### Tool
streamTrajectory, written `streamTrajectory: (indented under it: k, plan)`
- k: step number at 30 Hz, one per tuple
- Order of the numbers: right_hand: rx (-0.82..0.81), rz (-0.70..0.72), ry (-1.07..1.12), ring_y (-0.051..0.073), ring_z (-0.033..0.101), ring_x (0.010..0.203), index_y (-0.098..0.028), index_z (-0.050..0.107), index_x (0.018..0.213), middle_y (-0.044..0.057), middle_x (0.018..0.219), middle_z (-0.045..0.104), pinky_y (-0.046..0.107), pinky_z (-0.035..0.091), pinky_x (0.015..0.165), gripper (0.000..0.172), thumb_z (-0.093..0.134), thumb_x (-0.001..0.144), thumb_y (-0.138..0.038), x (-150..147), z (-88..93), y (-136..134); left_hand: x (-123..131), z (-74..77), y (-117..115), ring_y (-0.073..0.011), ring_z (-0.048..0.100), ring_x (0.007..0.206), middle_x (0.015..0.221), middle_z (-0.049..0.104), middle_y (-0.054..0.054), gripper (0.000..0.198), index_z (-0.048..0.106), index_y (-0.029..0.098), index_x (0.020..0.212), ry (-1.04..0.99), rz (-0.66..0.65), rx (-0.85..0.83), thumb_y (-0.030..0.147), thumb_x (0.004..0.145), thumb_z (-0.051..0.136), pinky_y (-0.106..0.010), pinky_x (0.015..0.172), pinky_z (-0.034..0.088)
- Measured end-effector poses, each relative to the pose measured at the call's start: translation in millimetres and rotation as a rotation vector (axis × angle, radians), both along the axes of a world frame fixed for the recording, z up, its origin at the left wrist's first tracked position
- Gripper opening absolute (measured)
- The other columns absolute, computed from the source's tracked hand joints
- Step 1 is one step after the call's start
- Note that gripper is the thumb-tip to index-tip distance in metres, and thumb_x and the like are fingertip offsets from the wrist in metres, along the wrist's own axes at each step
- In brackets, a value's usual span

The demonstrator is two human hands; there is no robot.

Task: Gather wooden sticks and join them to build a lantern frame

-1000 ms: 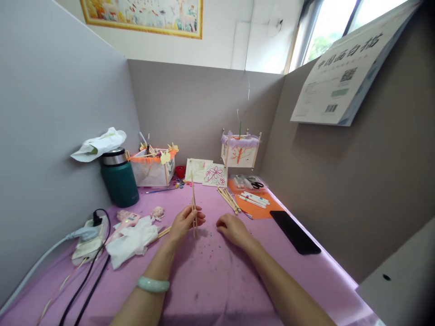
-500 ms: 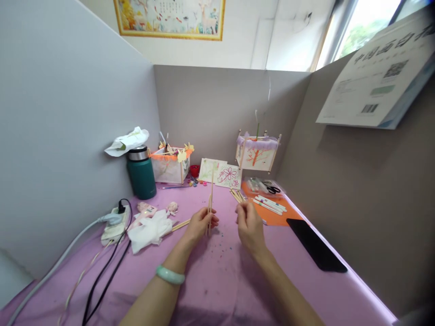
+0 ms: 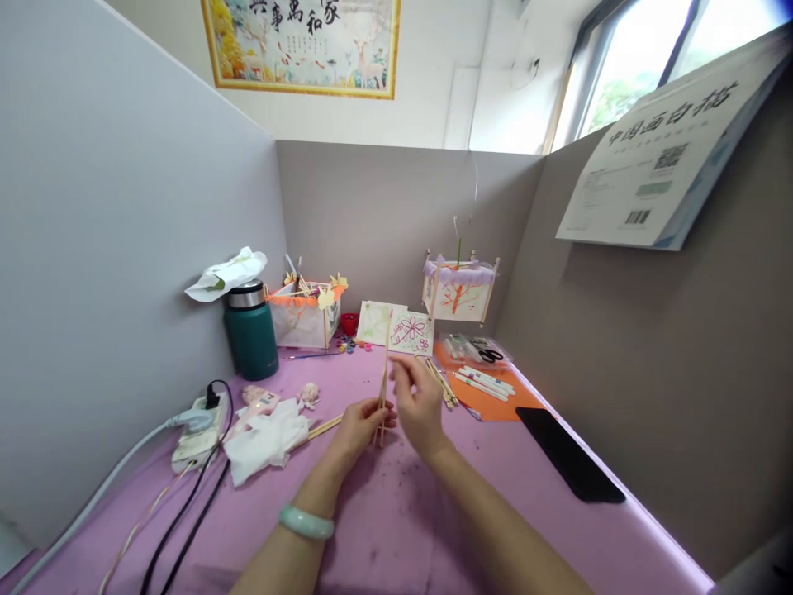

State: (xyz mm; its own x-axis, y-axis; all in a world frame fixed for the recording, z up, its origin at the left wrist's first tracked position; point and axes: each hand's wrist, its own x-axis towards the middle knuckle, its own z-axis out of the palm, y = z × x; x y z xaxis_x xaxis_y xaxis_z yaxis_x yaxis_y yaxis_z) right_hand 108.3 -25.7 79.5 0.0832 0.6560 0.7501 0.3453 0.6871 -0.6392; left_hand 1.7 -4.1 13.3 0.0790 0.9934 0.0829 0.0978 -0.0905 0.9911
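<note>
Head view: a pair of thin wooden sticks point(image 3: 385, 364) is held roughly upright over the purple worktop point(image 3: 396, 529), near its middle, lower ends close to the surface. The sticks are pinched low down by the left hand point(image 3: 359, 426), grip closed around them with thumb against fingers; a pale green bracelet point(image 3: 301, 522) is worn on that wrist. The right hand point(image 3: 421, 405) is raised just beside the sticks at mid-height, fingers half curled; whether anything is pinched in its grip cannot be told, contact being hidden. The sticks are judged very light, stiff along their length but easily snapped or bent apart, smooth enough to slide past each other; hold is best taken low or at mid-length with a fingertip pinch, not at the thin tops. More loose sticks point(image 3: 443, 382) are laid behind the right hand, next to markers point(image 3: 486, 382) on an orange sheet point(image 3: 496, 406). A black phone point(image 3: 570, 454) is laid at the right. A paper lantern point(image 3: 458, 289), flower drawings point(image 3: 409, 330) and an orange-trimmed box point(image 3: 306, 314) are seen at the back. A green flask point(image 3: 251, 339), crumpled tissue point(image 3: 266, 430) and a power strip point(image 3: 198, 417) are set at the left.
</note>
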Motion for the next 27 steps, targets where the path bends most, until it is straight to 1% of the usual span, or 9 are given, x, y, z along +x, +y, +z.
streamTrajectory:
  k: [1, 2, 4, 7, 9, 12, 17, 21, 27]
  plan:
    - [-0.024, -0.019, 0.027, 0.015, 0.058, 0.072, -0.018, 0.064, 0.097, 0.005, 0.084, 0.063, 0.029, 0.048, 0.068, 0.025, 0.043, 0.09, -0.031, 12, -2.9, 16, 0, -1.0, 2, -0.0157, 0.064, 0.078, 0.091, 0.066, -0.005, 0.027, 0.061, 0.012, 0.098, -0.045, -0.061, -0.006, 0.037, 0.089, 0.056, -0.035, 0.073, 0.054]
    - [-0.069, 0.014, 0.021, 0.015, 0.057, 0.069, -0.018, 0.064, 0.096, 0.005, 0.083, 0.062, 0.028, 0.047, 0.066, 0.025, 0.044, 0.09, -0.032, 22, -9.3, 30, 0, -2.0, 4, -0.0165, 0.065, 0.08, 0.089, 0.067, -0.005, 0.026, 0.062, 0.013, 0.096, -0.092, -0.114, -0.009, 0.036, 0.087, 0.059, -0.035, 0.075, 0.054]
    - [-0.137, 0.114, -0.03, 0.014, 0.056, 0.068, -0.018, 0.064, 0.093, 0.004, 0.081, 0.061, 0.026, 0.046, 0.064, 0.025, 0.046, 0.09, -0.034, 31, -29.8, 46, -1, -4.1, 8, -0.0186, 0.066, 0.079, 0.085, 0.069, -0.006, 0.032, 0.065, 0.012, 0.093, -0.152, -0.158, -0.004, 0.042, 0.08, 0.064, -0.034, 0.075, 0.052]
    - [-0.143, 0.205, -0.165, 0.013, 0.054, 0.069, -0.019, 0.065, 0.082, 0.002, 0.077, 0.058, 0.025, 0.044, 0.065, 0.018, 0.054, 0.086, -0.033, 31, -60.4, 50, 0, -7.3, 12, -0.0202, 0.065, 0.072, 0.074, 0.07, -0.005, 0.039, 0.07, 0.012, 0.087, -0.185, -0.148, 0.015, 0.047, 0.07, 0.07, -0.031, 0.07, 0.049]
    - [-0.129, 0.219, -0.214, 0.013, 0.053, 0.071, -0.019, 0.065, 0.076, 0.001, 0.077, 0.056, 0.024, 0.044, 0.066, 0.015, 0.059, 0.083, -0.032, 30, -69.9, 48, 0, -8.9, 13, -0.0206, 0.064, 0.071, 0.069, 0.069, -0.003, 0.036, 0.072, 0.013, 0.083, -0.175, -0.13, 0.027, 0.046, 0.068, 0.071, -0.03, 0.069, 0.048]
    - [-0.14, 0.213, -0.173, 0.014, 0.055, 0.076, -0.02, 0.067, 0.079, 0.003, 0.083, 0.056, 0.024, 0.045, 0.067, 0.013, 0.06, 0.082, -0.031, 30, -70.6, 47, -2, -10.2, 14, -0.0216, 0.064, 0.075, 0.07, 0.07, -0.003, 0.029, 0.073, 0.014, 0.082, -0.146, -0.134, 0.036, 0.039, 0.068, 0.07, -0.031, 0.073, 0.047]
    - [-0.199, 0.239, -0.096, 0.013, 0.054, 0.066, -0.019, 0.064, 0.068, 0.001, 0.071, 0.057, 0.024, 0.044, 0.064, 0.017, 0.059, 0.081, -0.027, 37, -70.2, 52, -9, -8.3, 12, -0.0203, 0.063, 0.072, 0.077, 0.071, -0.005, 0.028, 0.074, 0.014, 0.082, -0.114, -0.167, 0.036, 0.037, 0.068, 0.069, -0.03, 0.071, 0.047]
    - [-0.221, 0.293, -0.076, 0.014, 0.059, 0.072, -0.018, 0.066, 0.072, 0.002, 0.075, 0.062, 0.025, 0.045, 0.068, 0.015, 0.058, 0.082, -0.026, 39, -72.0, 52, -9, -5.9, 10, -0.0213, 0.063, 0.073, 0.077, 0.071, -0.007, 0.026, 0.073, 0.014, 0.079, -0.109, -0.157, 0.034, 0.037, 0.069, 0.066, -0.033, 0.071, 0.049]
    - [-0.221, 0.255, -0.071, 0.013, 0.057, 0.066, -0.018, 0.065, 0.068, 0.002, 0.071, 0.061, 0.024, 0.044, 0.063, 0.016, 0.059, 0.081, -0.026, 35, -70.5, 49, -6, -6.7, 10, -0.0205, 0.063, 0.075, 0.08, 0.072, -0.006, 0.023, 0.073, 0.015, 0.083, -0.082, -0.134, 0.068, 0.031, 0.067, 0.068, -0.03, 0.071, 0.049]
